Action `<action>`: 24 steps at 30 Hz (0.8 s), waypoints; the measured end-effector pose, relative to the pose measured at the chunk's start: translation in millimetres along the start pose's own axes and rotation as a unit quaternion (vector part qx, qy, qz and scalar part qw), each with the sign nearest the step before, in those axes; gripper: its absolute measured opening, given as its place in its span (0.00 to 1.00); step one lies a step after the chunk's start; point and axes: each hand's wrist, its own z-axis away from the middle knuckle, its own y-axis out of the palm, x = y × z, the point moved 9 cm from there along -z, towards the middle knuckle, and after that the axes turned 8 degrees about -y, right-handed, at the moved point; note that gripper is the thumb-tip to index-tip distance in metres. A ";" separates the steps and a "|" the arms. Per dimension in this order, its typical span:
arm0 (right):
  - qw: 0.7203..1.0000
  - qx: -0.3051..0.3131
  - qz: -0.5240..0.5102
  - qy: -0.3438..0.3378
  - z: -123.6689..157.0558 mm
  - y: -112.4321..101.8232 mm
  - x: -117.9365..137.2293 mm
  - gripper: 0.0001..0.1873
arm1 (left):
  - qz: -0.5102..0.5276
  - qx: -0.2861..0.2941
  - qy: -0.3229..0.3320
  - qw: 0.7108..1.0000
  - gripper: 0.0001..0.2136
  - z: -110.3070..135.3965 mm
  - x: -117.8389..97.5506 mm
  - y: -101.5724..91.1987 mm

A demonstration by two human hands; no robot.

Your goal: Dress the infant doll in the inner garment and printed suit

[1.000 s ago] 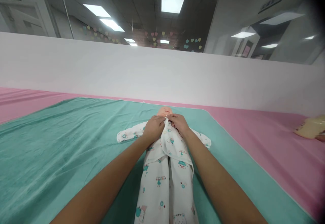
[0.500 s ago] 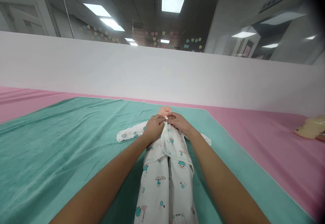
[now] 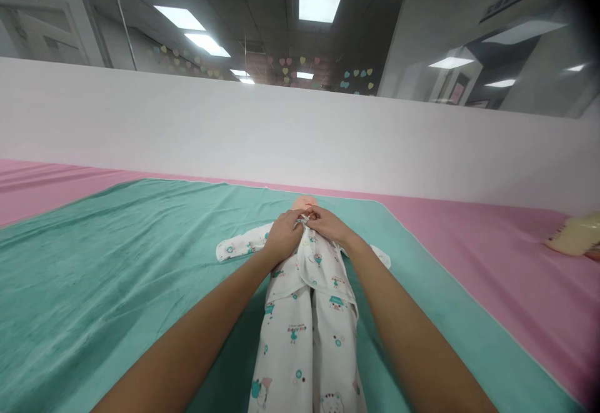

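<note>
A baby doll (image 3: 304,202) lies on its back, its head pointing away from me. It wears a white printed wrap-front baby top (image 3: 323,263) and matching trousers (image 3: 288,350), with both sleeves stretched out sideways. At the neckline, my left hand (image 3: 285,237) and my right hand (image 3: 329,224) meet just below the doll's chin. Both have their fingers pinched on what looks like the thin white tie of the top. The left palm rests on the doll's chest. My fingers partly cover the tie and the neckline, so its exact shape there is hidden.
Under the doll is a wrinkled teal blanket (image 3: 140,263), spread over a pink sheet (image 3: 492,244). A low white wall (image 3: 281,132) with glass above runs behind. At the far right edge lies a yellowish object (image 3: 574,235), partly cut off.
My fingertips have shifted slightly at the neckline; the right fingers have drawn closer to the left ones. The doll and its clothes have stayed in place.
</note>
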 end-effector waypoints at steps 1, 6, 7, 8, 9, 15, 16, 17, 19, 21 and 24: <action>1.000 0.003 -0.007 0.000 0.2 0.5 -0.6 0.08 | -0.002 0.004 0.009 1.000 0.20 0.1 -1.6 0.9; 1.000 -0.007 -0.029 0.002 0.1 -0.3 -5.3 0.06 | -0.018 0.014 0.020 1.000 0.21 -0.9 -2.7 4.0; 1.000 -0.006 -0.029 0.002 0.1 0.0 -5.7 0.06 | -0.022 0.014 0.020 0.999 0.21 -1.1 -2.6 4.2; 1.000 -0.002 -0.028 0.001 0.1 0.7 -5.9 0.06 | -0.025 0.015 0.019 0.999 0.21 -1.2 -2.5 4.2; 1.000 0.003 -0.026 0.000 0.2 1.4 -5.8 0.06 | -0.028 0.017 0.018 0.999 0.21 -1.3 -2.4 4.5; 0.999 0.008 -0.040 0.005 1.4 2.1 -6.5 0.07 | -0.032 0.020 0.012 0.999 0.20 -0.7 -2.7 3.9; 0.999 0.007 -0.042 0.010 1.4 2.0 -7.4 0.07 | -0.029 0.016 0.010 0.999 0.19 -0.7 -2.4 3.3; 0.999 0.005 -0.043 0.014 1.5 1.8 -8.4 0.07 | -0.026 0.013 0.008 1.000 0.18 -0.9 -2.0 2.8; 0.999 -0.003 -0.046 0.025 1.6 0.9 -10.8 0.09 | -0.023 0.008 0.007 1.000 0.15 -1.3 -1.6 2.2; 0.998 -0.011 -0.059 0.035 2.1 0.5 -13.3 0.11 | -0.023 0.006 0.006 1.000 0.14 -1.8 -1.3 2.0; 0.993 -0.018 -0.101 0.056 3.8 1.7 -19.4 0.14 | -0.024 0.008 0.004 1.000 0.14 -2.5 -0.8 2.3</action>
